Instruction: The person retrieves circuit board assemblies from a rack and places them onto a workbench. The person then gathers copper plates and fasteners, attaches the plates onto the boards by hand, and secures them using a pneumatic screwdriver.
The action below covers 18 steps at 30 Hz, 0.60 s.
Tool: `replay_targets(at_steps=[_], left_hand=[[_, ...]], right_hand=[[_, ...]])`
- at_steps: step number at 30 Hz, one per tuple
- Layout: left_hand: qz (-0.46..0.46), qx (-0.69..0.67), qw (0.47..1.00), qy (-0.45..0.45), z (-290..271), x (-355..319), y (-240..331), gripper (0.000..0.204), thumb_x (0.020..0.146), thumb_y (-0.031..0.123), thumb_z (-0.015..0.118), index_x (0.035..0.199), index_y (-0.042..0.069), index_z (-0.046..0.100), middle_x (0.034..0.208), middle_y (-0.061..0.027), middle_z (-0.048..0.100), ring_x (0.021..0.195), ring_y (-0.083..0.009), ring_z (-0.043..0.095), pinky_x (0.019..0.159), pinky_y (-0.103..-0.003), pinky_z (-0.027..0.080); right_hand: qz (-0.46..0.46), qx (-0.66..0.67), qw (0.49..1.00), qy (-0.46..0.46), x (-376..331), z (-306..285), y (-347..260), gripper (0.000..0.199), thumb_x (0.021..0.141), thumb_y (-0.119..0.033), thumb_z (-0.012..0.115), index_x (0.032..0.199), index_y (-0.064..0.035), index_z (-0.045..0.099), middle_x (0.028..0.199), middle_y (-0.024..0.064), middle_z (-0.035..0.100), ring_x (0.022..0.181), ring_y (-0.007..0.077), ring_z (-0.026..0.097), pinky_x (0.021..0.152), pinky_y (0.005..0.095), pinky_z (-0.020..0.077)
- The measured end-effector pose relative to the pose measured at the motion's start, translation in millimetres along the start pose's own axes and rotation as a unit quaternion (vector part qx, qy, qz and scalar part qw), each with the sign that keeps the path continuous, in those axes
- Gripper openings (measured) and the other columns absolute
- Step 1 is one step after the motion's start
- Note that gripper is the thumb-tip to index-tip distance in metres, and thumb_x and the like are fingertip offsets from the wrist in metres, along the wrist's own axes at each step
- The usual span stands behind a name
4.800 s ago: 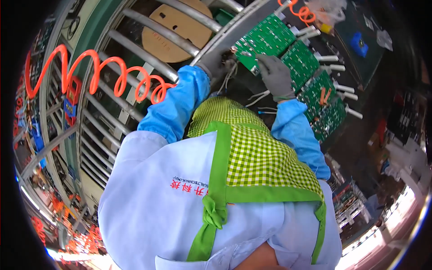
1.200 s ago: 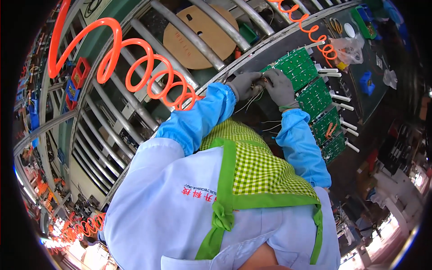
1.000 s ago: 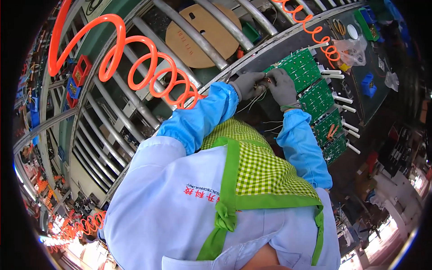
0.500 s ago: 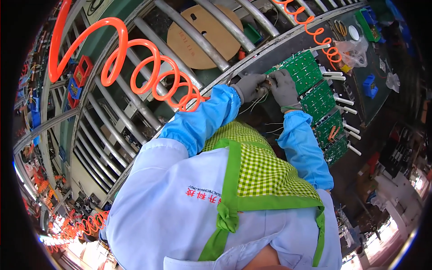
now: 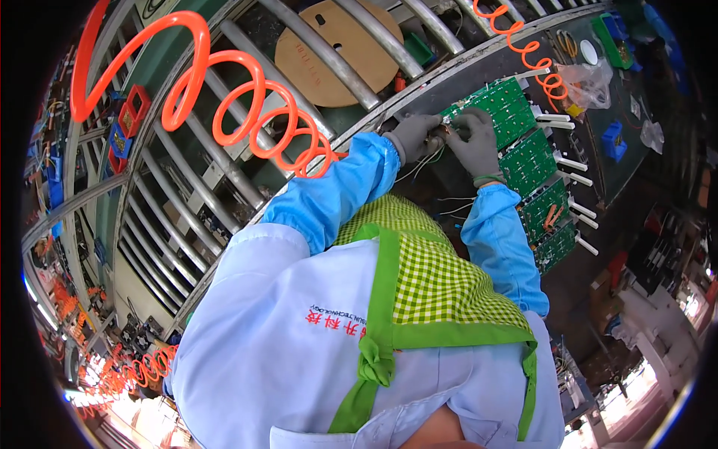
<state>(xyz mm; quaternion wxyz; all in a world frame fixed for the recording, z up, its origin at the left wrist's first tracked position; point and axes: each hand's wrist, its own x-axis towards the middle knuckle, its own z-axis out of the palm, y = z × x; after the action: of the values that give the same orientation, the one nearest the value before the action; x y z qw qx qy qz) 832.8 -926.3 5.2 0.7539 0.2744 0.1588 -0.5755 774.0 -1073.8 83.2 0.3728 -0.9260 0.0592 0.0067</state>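
L hand (image 5: 416, 138): fingers bunched at wires (image 5: 420, 166); grip can't be told.
R hand (image 5: 473, 141): fingers arched, thumb gap opened vs. earlier; pinch can't be told.
Far green board (image 5: 505, 112): laid beside hands.

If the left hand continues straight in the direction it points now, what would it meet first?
The left hand would probably meet the right hand first, just ahead of it. The uppermost green circuit board is also close, and depth there is unclear.
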Motion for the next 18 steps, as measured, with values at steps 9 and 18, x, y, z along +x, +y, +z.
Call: replay_targets(at_steps=[9,18], left_hand=[[-0.005,-0.004,1.0,0.025,5,-5,-1,0.026,0.095,0.028,0.048,0.09,0.005,0.056,0.075,-0.0054,0.054,0.059,-0.0081,0.047,0.05,-0.015,0.038],[0.028,0.011,0.997,0.071,17,-12,-1,0.025,0.094,0.026,0.049,0.096,0.003,0.058,0.08,-0.0074,0.057,0.067,-0.0112,0.053,0.054,-0.015,0.043]], right_hand=[[0.021,0.058,0.996,0.07,-8,5,-5,0.021,0.074,-0.01,0.061,0.093,-0.0041,0.065,0.122,0.0174,0.052,0.102,0.0336,0.057,0.089,0.04,0.0482],[-0.029,-0.034,0.993,0.11,-8,7,-7,0.017,0.073,-0.011,0.057,0.088,-0.0076,0.065,0.121,0.0165,0.053,0.109,0.0335,0.054,0.087,0.042,0.0479]])
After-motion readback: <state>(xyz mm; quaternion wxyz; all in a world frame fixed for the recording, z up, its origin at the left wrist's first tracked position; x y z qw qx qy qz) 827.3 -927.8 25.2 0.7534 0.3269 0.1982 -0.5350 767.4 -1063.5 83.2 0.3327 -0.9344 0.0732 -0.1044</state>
